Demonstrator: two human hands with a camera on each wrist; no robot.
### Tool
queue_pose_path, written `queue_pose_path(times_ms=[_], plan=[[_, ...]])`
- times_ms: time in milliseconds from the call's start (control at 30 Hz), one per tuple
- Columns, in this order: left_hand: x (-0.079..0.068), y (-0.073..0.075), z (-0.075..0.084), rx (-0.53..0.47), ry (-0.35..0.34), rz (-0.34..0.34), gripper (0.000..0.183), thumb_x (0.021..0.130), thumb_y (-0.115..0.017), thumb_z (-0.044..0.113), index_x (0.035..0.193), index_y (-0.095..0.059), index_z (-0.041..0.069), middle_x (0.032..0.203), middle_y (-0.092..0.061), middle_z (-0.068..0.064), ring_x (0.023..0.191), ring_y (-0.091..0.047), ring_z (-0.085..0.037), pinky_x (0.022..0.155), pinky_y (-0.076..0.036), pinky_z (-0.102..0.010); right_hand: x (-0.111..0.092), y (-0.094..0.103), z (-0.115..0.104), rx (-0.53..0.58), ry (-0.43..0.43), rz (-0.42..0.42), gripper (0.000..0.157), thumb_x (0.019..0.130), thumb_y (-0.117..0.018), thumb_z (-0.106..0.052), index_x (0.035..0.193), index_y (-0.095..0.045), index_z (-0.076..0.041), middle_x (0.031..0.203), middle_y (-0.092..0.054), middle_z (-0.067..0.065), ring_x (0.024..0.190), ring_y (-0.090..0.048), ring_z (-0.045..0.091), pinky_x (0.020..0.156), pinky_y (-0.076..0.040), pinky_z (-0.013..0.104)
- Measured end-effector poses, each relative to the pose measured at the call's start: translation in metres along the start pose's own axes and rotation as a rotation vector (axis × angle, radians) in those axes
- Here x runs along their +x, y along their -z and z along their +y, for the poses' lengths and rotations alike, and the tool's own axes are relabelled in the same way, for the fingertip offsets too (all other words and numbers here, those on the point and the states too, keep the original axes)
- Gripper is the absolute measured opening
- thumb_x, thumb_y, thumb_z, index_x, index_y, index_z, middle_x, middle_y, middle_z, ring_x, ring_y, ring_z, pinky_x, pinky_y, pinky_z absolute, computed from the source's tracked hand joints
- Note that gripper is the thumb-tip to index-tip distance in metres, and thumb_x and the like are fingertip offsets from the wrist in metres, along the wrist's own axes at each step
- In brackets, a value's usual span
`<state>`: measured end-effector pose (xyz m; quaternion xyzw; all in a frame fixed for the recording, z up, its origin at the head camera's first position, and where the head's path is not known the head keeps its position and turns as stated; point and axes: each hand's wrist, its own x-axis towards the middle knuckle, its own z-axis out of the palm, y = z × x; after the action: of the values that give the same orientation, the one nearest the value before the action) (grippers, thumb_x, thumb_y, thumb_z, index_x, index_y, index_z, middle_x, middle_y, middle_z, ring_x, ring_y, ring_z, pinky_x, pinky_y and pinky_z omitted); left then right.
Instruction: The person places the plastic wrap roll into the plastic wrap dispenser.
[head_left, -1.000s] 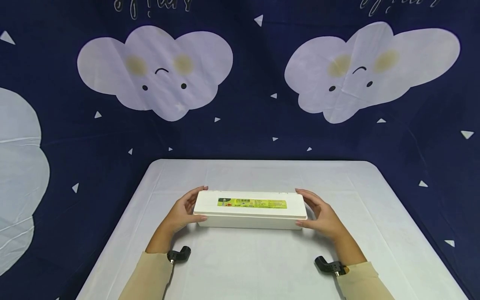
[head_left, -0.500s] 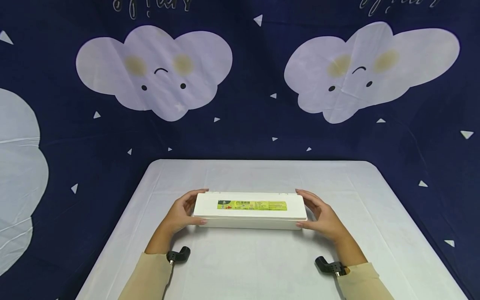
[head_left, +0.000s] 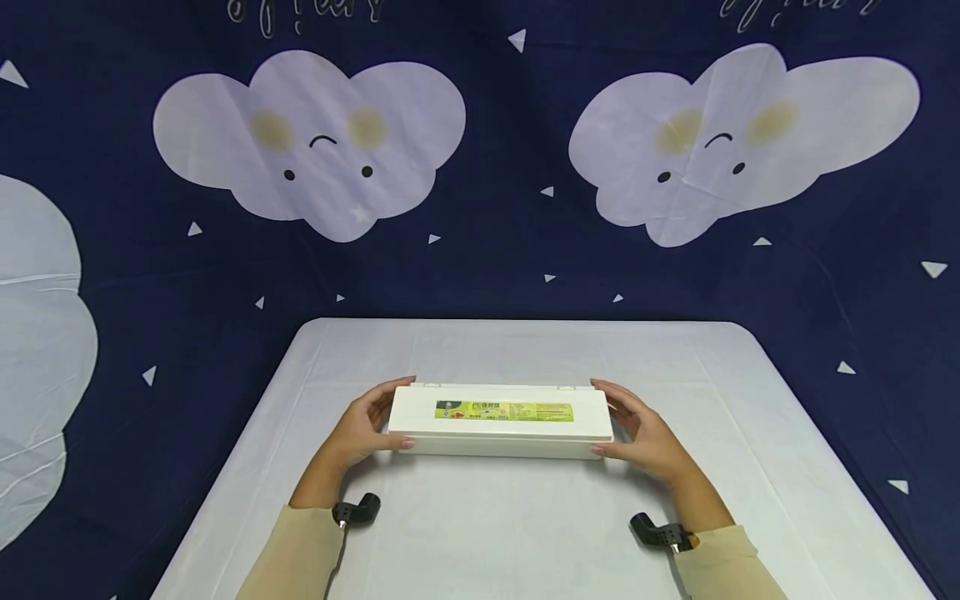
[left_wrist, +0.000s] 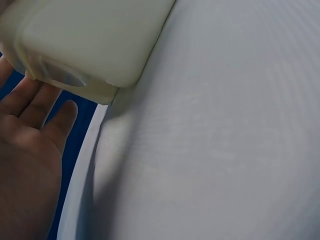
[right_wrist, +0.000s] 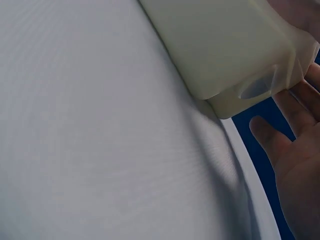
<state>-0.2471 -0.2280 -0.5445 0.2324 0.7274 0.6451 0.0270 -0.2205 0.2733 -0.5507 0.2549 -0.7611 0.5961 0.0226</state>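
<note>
A long white cling film box (head_left: 501, 427), with a green and yellow label on its lid, lies crosswise on the white table. The lid is down. My left hand (head_left: 362, 427) grips the box's left end, thumb on the front and fingers round the back corner. At the right end my right hand (head_left: 651, 432) holds it the same way. In the left wrist view, the left hand (left_wrist: 35, 130) reaches around the box end (left_wrist: 90, 45), which has an oval opening. A similar opening shows in the right wrist view, where the right hand (right_wrist: 295, 145) is behind the box end (right_wrist: 225, 50).
The white-covered table (head_left: 510, 533) stretches in front of and around the box. Behind it hangs a dark blue cloth (head_left: 510, 250) printed with clouds and small triangles. Black wrist cameras (head_left: 358, 509) sit at both sleeve cuffs.
The box's top face and label have shifted very slightly toward me, and less of its front face shows. Both hands keep their hold at the ends, nearly still.
</note>
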Motion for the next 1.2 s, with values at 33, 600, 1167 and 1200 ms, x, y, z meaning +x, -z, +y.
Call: queue_pose_path(times_ms=[33, 600, 1167, 1200], plan=[[-0.0001, 0.0003, 0.0001, 0.006, 0.002, -0.003, 0.101, 0.063, -0.098, -0.008, 0.153, -0.053, 0.006, 0.154, -0.05, -0.017, 0.146, -0.041, -0.033, 0.118, -0.029, -0.026, 0.0001, -0.0001, 0.0001, 0.004, -0.004, -0.003, 0.102, 0.073, -0.096, 0.001, 0.16, -0.042, -0.005, 0.163, -0.037, 0.019, 0.147, -0.041, 0.02, 0.118, -0.033, 0.031], [0.0023, 0.0015, 0.0016, 0.031, 0.085, -0.007, 0.102, 0.064, -0.099, -0.003, 0.154, -0.053, 0.009, 0.155, -0.051, -0.012, 0.147, -0.041, -0.032, 0.115, -0.033, -0.024, 0.0002, -0.0021, 0.0024, 0.001, -0.082, -0.004, 0.102, 0.076, -0.096, -0.005, 0.162, -0.041, -0.012, 0.163, -0.038, 0.011, 0.15, -0.035, 0.033, 0.112, -0.041, 0.029], [0.003, 0.0009, 0.0074, 0.055, 0.127, -0.004, 0.103, 0.065, -0.099, -0.004, 0.155, -0.051, 0.005, 0.156, -0.049, -0.015, 0.148, -0.038, -0.033, 0.114, -0.034, -0.023, 0.0014, -0.0015, 0.0028, -0.019, -0.093, -0.006, 0.101, 0.076, -0.096, -0.006, 0.161, -0.042, -0.013, 0.162, -0.04, 0.008, 0.147, -0.038, 0.037, 0.11, -0.043, 0.029], [0.0031, 0.001, 0.0077, 0.056, 0.129, -0.001, 0.103, 0.065, -0.099, -0.004, 0.155, -0.051, 0.004, 0.156, -0.049, -0.015, 0.148, -0.038, -0.033, 0.114, -0.034, -0.022, 0.0017, -0.0017, 0.0025, -0.022, -0.091, -0.009, 0.101, 0.077, -0.096, -0.007, 0.161, -0.042, -0.012, 0.162, -0.04, 0.009, 0.147, -0.038, 0.037, 0.11, -0.043, 0.029]])
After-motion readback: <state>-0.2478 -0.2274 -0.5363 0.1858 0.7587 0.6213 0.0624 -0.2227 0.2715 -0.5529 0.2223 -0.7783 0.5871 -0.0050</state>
